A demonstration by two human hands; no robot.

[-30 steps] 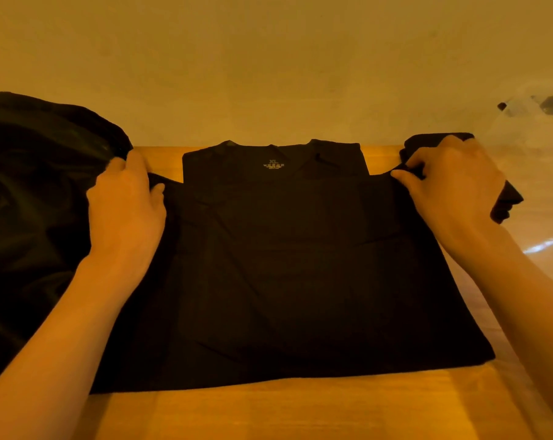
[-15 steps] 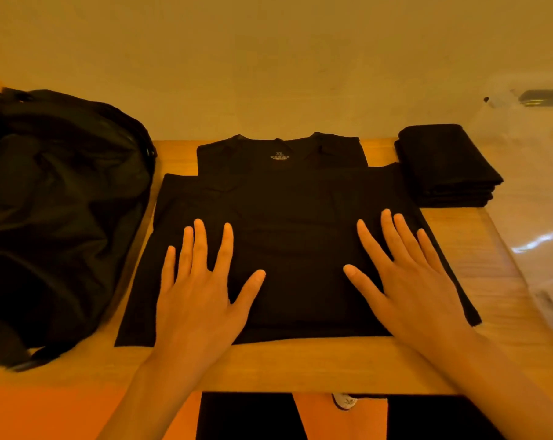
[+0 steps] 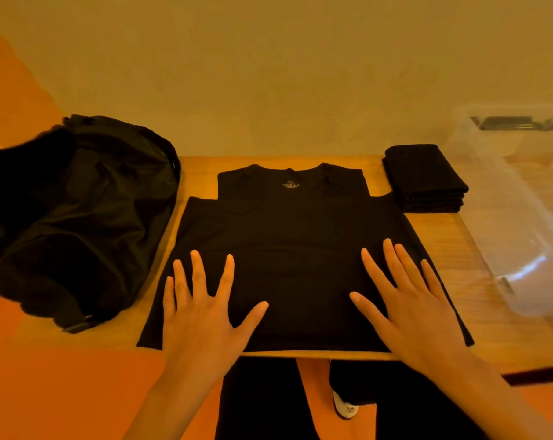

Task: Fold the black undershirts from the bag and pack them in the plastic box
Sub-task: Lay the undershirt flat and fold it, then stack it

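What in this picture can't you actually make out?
- Plastic box, head view: cut off by the right edge; glare hides any contents.
- Neck label on the undershirt: print too small to read.
- Bag: contents hidden by its dark fabric.
- Folded stack: black layers blend, count unclear.

Head view, steeply down over table (image 3: 490, 341)

left hand (image 3: 202, 315) and right hand (image 3: 411, 306) flat, fingers spread, on black undershirt (image 3: 294, 249) on table (image 3: 478, 312).
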